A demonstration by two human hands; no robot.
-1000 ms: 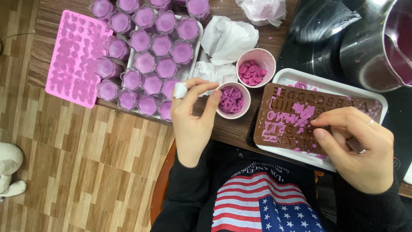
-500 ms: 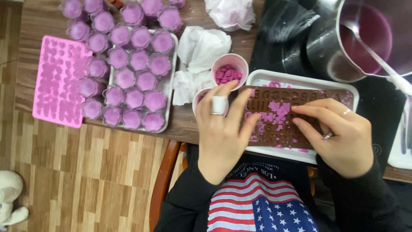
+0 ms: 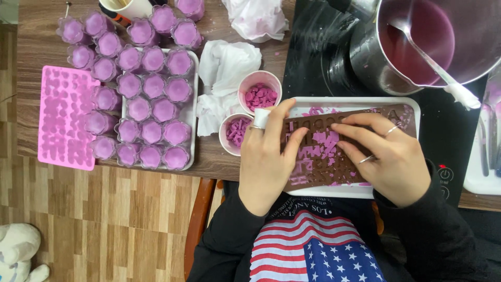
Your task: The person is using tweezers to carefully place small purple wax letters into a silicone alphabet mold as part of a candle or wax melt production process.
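You are pressing both hands, left hand [image 3: 269, 156] and right hand [image 3: 389, 156], flat and ungripping on the brown mold [image 3: 318, 156]; pushing unevenly risks snapping pink letters [image 3: 323, 141].

Brown letter mould [image 3: 334, 151] flecked pink, white tray [image 3: 360, 190], pink mould [image 3: 65, 117], purple-filled cups [image 3: 151, 107], stars-and-stripes shirt [image 3: 313, 248]

Brown wooden table [image 3: 42, 47], pink silicone mould [image 3: 65, 117], white trays [image 3: 194, 104], crumpled tissues [image 3: 224, 65], black hob [image 3: 318, 57]
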